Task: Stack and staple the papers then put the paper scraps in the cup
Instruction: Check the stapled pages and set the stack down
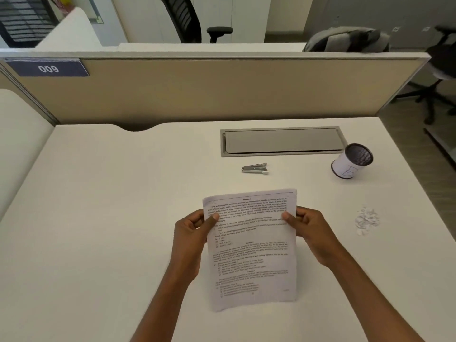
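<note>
Head view. You hold the papers upright between both hands, lower edge on or just above the desk; which of the two cannot be told. The left hand pinches the left margin, thumb on the printed face and fingers behind. The right hand pinches the right margin in the same way. Both hands are closed on the sheets, neither free. How many sheets make up the stack cannot be told; the edges look roughly squared, so stacking appears near its end and stapling not yet begun.

The stapler lies flat on the desk at 12 o'clock from the papers, well apart from both hands. Its long axis runs from 9 to 3 o'clock, across your line of reach, the white-tipped end toward 3. It sits slightly to the right of the papers' midline, so the right hand is probably the nearer one; a reach forward would meet its side, not its end.

The scraps form a small loose heap at 3 o'clock from the right hand, near but apart. The cup stands at 2 o'clock, beyond the scraps, its mouth open; a paper label wraps it. Both lie on the right hand's side.
</note>
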Demonstrator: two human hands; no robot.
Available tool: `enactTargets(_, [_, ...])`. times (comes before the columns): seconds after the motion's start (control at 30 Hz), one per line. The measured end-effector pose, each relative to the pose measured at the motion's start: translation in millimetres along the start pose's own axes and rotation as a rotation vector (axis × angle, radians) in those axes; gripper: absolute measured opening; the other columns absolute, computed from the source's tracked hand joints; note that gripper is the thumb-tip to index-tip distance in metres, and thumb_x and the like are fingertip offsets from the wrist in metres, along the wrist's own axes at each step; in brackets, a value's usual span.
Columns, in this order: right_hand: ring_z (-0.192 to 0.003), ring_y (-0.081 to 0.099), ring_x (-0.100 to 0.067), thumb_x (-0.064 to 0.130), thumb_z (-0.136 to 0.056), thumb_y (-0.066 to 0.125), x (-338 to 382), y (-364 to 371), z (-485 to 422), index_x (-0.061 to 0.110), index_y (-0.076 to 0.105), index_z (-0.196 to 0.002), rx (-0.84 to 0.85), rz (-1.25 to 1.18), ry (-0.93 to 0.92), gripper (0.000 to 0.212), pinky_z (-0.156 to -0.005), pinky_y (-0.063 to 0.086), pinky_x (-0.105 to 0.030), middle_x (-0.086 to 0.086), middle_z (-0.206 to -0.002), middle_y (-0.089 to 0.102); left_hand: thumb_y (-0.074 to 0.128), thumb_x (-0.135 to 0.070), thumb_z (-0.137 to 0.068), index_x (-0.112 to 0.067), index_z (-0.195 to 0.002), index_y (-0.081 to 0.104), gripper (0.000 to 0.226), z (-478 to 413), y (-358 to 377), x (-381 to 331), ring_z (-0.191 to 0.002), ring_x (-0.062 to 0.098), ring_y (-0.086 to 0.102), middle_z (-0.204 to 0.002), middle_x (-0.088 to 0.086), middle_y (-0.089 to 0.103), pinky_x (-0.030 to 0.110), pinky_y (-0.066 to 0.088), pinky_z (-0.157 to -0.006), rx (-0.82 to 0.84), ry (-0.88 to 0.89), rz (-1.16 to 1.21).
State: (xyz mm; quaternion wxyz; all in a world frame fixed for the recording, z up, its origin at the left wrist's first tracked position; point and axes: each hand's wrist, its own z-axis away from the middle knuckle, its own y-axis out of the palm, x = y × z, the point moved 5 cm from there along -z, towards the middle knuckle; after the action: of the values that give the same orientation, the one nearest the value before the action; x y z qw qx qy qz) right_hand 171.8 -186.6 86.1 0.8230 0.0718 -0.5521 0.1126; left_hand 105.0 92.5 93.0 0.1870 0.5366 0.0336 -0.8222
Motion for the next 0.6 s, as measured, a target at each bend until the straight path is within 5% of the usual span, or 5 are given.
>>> enactTargets(0.2, [-0.100, 0.079, -0.027, 0.018, -0.098, 0.066, 34.2, -7.6, 54.5, 0.014, 0.077, -0.116, -0.157, -0.010, -0.052, 0.022, -0.087, 0.061, -0.042, -0.005, -0.110, 0.082, 0.067, -0.021, -0.103, -0.011, -0.107, 0.081, 0.017, 29.3, 9.5, -43.4, -0.094, 0.029, 0.080, -0.102, 0.010, 0.084, 0.048, 0.066, -0.083, -0.033, 0.145, -0.027])
enactTargets(0.6, [-0.104, 0.077, -0.036, 0.021, -0.090, 0.069, 65.5, -17.7, 107.0, 0.007, 0.077, -0.117, -0.200, -0.141, -0.085, 0.031, -0.099, 0.055, -0.048, -0.013, -0.113, 0.080, 0.066, -0.019, -0.103, 0.009, -0.107, 0.071, 0.030, 61.7, 30.5, -75.4, -0.091, 0.026, 0.076, -0.101, 0.015, 0.081, 0.037, 0.059, -0.080, 0.158, 0.133, 0.045])
